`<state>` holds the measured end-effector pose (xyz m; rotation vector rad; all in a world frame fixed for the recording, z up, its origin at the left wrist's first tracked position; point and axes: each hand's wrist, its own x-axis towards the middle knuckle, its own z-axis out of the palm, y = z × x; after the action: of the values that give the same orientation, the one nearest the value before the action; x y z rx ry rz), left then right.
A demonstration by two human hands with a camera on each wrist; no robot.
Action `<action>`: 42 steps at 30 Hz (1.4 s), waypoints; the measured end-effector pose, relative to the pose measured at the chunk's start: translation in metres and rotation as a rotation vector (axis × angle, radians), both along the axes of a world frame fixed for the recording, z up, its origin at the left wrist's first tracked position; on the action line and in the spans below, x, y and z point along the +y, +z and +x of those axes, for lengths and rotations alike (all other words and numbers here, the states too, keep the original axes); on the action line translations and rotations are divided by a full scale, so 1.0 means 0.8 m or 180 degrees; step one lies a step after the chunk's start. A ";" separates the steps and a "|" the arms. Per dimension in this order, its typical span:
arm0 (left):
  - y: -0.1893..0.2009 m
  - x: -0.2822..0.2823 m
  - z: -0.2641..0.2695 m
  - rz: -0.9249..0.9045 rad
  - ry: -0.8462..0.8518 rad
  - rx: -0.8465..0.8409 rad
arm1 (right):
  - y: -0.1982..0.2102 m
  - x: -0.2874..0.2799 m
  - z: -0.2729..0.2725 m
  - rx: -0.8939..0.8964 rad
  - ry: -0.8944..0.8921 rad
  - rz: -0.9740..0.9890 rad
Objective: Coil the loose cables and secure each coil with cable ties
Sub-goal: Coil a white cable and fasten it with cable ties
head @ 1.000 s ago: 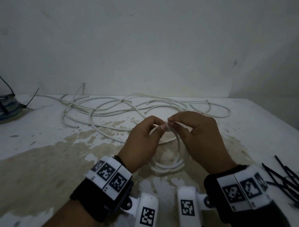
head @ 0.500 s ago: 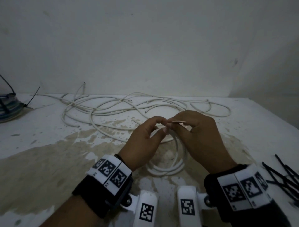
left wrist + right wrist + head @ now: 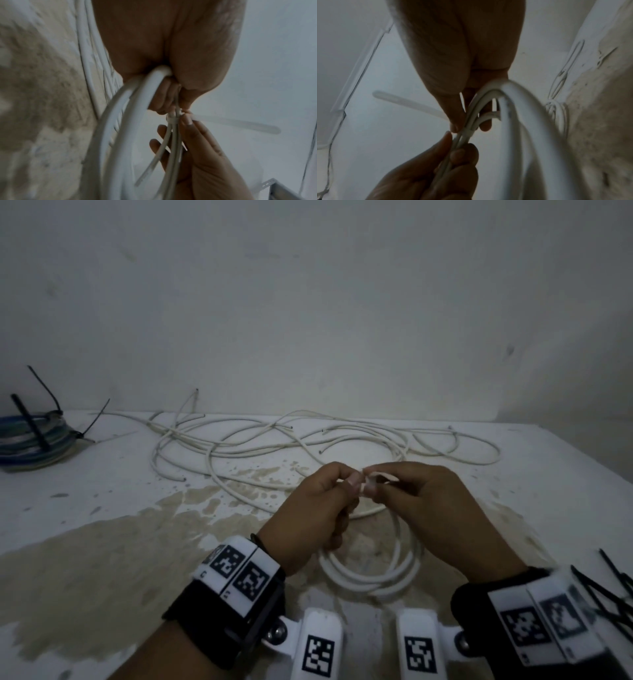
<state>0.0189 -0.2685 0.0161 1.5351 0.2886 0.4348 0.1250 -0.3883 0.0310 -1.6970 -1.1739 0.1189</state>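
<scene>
Cable coil (image 3: 371, 573), white, hangs at table centre, top pinched between both hands. Left hand (image 3: 310, 508) grips the bunched strands; right hand (image 3: 431, 508) pinches the white tie (image 3: 173, 119), tail sticking out toward 3 o'clock. Looks light, springy, slick: hold beside the tie. Loose cables (image 3: 308, 436) at 12 o'clock.

A bare work corner: stained white table (image 3: 102, 559), plain wall (image 3: 308, 302), loose cables (image 3: 274, 440).

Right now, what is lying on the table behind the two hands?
Behind the left hand and right hand, loose white cables sprawl over the table toward the wall. The hands cover the top of the white coil they hold.
</scene>
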 end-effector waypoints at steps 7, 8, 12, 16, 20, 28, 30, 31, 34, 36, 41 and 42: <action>0.012 0.015 -0.021 -0.1229 0.0099 -0.0263 | 0.005 0.017 -0.005 0.0540 -0.0535 0.0794; 0.015 0.018 -0.027 -0.1472 0.0078 -0.0328 | 0.006 0.023 -0.011 0.0600 -0.0562 0.0816; 0.027 0.040 -0.055 -0.2002 0.0072 -0.0511 | 0.014 0.047 -0.034 0.0446 -0.0434 0.0767; 0.029 0.062 -0.087 -0.1686 0.0436 -0.0530 | 0.030 0.072 -0.059 0.0161 -0.0202 0.0408; 0.027 0.081 -0.124 -0.1639 0.0460 -0.0553 | 0.033 0.101 -0.083 0.0141 -0.0008 0.0337; 0.039 0.137 -0.193 -0.0706 0.0898 -0.0231 | 0.032 0.163 -0.138 0.0419 0.0446 0.0168; 0.041 0.155 -0.212 -0.0807 0.0874 -0.0171 | 0.037 0.177 -0.151 0.0555 0.0800 -0.0155; 0.041 0.165 -0.222 -0.0870 0.0848 -0.0137 | 0.039 0.184 -0.157 0.0606 0.0995 -0.0366; 0.042 0.189 -0.249 -0.1047 0.0898 -0.0133 | 0.042 0.205 -0.179 0.0649 0.1332 -0.0635; 0.042 0.199 -0.263 -0.1151 0.0974 -0.0197 | 0.044 0.225 -0.190 0.0356 0.1282 -0.0572; 0.048 0.228 -0.299 -0.0127 0.1157 0.0438 | 0.064 0.279 -0.210 -0.0725 0.1755 -0.1103; 0.051 0.233 -0.304 0.0058 0.1084 0.0518 | 0.069 0.290 -0.217 -0.0721 0.1889 -0.1256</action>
<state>-0.2245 -0.0821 0.0566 1.5457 0.6804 0.5805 -0.0486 -0.1564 0.0861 -1.6670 -1.8998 0.5661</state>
